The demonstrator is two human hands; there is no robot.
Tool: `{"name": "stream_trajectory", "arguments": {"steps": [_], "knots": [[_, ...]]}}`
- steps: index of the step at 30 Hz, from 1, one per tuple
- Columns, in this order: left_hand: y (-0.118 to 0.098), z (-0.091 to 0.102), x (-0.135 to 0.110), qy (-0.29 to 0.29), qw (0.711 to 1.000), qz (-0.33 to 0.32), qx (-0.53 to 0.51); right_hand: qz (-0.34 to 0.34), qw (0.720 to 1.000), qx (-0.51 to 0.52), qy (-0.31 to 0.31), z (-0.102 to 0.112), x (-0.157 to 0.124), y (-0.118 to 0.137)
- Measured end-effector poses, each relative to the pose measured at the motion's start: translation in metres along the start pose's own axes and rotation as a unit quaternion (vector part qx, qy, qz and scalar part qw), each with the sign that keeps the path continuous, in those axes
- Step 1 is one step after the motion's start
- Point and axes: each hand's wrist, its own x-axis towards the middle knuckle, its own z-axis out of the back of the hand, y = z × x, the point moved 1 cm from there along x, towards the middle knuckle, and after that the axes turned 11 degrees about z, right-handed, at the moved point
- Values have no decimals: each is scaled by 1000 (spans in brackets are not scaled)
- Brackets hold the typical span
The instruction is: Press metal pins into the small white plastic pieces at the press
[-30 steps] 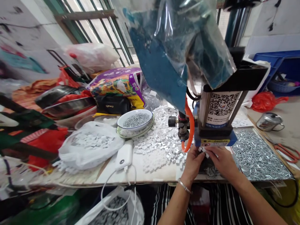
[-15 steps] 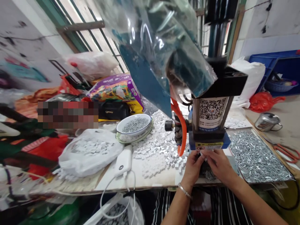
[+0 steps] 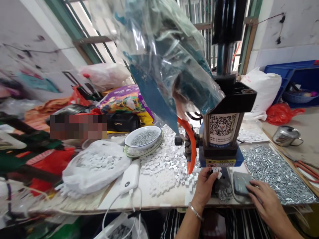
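Note:
Under the head of a bench press (image 3: 220, 146), my left hand (image 3: 204, 186) pinches a small white block (image 3: 216, 170) between thumb and fingertips. The fingertips partly hide the block and the press's working spot. To the right of the press base lies a flat grey box (image 3: 241, 183). My right hand (image 3: 265, 202) rests at the box's right edge with fingers stretched out, the fingertips touching it. Small metal pins (image 3: 225, 193) lie in a heap on the press base between my hands.
Loose white blocks (image 3: 171, 162) cover the board left of the press. A tray of metal pins (image 3: 276, 172) stands at the right, beside orange-handled scissors (image 3: 305, 169) and a metal cup (image 3: 286, 136). Further left are a bowl of pins (image 3: 143, 136), a white power bank (image 3: 130, 177) and a plastic bag (image 3: 96, 166).
My right hand has left the spot under the press head and moved right and down to the grey box. My left hand stays under the head. The view has shifted slightly.

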Motion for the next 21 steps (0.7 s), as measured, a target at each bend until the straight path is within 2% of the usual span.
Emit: {"name": "stream_trajectory", "arguments": {"steps": [4, 7, 11, 16, 19, 21], "knots": [[0, 0, 0, -13, 1000, 5, 7, -15, 998, -50, 34, -1, -10, 12], [-1, 1, 0, -13, 1000, 8, 0, -23, 997, -70, 32, -3, -11, 19], [-4, 0, -2, 15, 1000, 3, 18, -23, 998, -52, 20, -5, -10, 18], [-10, 7, -5, -18, 1000, -17, 12, -5, 1000, 7, -3, 1, -9, -1], [-21, 17, -17, -50, 994, -53, 80, -15, 1000, 2, -26, 15, -13, -23], [-29, 23, -28, -43, 988, -64, 132, -30, 999, -12, -34, 24, -19, -40]]}}
